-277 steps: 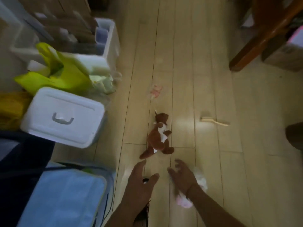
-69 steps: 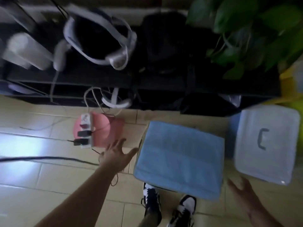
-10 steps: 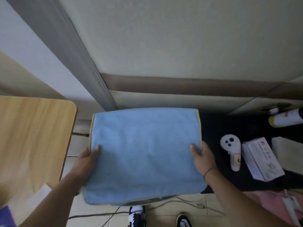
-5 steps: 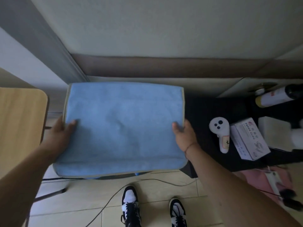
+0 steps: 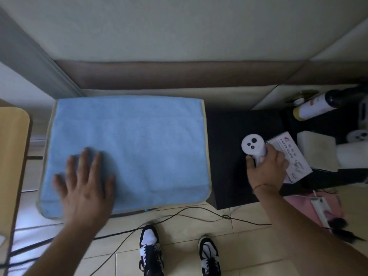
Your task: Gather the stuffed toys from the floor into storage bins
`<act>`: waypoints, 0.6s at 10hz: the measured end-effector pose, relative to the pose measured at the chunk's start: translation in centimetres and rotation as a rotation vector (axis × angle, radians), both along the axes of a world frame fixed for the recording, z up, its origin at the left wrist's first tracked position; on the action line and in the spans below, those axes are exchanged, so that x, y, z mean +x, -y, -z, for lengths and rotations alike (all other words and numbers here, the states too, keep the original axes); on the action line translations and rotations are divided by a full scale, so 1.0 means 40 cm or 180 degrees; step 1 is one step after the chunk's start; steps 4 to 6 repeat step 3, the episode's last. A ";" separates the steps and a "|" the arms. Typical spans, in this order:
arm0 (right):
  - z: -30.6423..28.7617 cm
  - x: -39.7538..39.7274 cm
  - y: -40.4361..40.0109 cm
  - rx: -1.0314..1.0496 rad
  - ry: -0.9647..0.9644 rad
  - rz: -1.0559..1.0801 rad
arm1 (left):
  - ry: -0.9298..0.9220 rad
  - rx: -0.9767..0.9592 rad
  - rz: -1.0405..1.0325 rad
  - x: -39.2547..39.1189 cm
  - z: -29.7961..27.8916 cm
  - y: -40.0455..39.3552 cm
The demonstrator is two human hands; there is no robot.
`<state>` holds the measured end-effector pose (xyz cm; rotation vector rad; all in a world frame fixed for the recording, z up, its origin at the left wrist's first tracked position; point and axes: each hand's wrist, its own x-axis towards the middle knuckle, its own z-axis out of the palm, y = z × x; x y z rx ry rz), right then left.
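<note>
A blue fabric-topped storage bin (image 5: 139,140) with a pale trim sits against the wall, its lid flat and closed. My left hand (image 5: 85,182) lies flat on the near left part of the lid, fingers spread and straight. My right hand (image 5: 264,168) grips the handle of a white handheld controller (image 5: 253,146) on the black low table (image 5: 225,156) to the bin's right. No stuffed toy shows in this view.
A white paper-clips box (image 5: 290,156), a white block (image 5: 316,152) and a lying bottle (image 5: 314,107) sit on the black table. Cables (image 5: 179,214) run over the tiled floor by my shoes (image 5: 149,250). A wooden tabletop (image 5: 12,156) stands at left; a pink item (image 5: 326,206) lies at right.
Both hands have let go of the blue bin's sides. My left hand moved onto the lid, and my right hand moved right and took hold of the white controller.
</note>
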<state>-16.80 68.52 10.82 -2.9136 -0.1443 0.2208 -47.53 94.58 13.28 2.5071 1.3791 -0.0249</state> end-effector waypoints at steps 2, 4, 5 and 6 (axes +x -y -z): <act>0.017 0.030 0.003 0.0288 -0.0205 -0.0275 | -0.0318 -0.0035 0.0729 0.004 0.014 0.229; 0.009 -0.027 0.023 0.0895 -0.0685 0.0030 | -0.0214 -0.0088 0.1686 0.004 0.011 0.337; 0.009 -0.027 0.023 0.0895 -0.0685 0.0030 | -0.0214 -0.0088 0.1686 0.004 0.011 0.337; 0.009 -0.027 0.023 0.0895 -0.0685 0.0030 | -0.0214 -0.0088 0.1686 0.004 0.011 0.337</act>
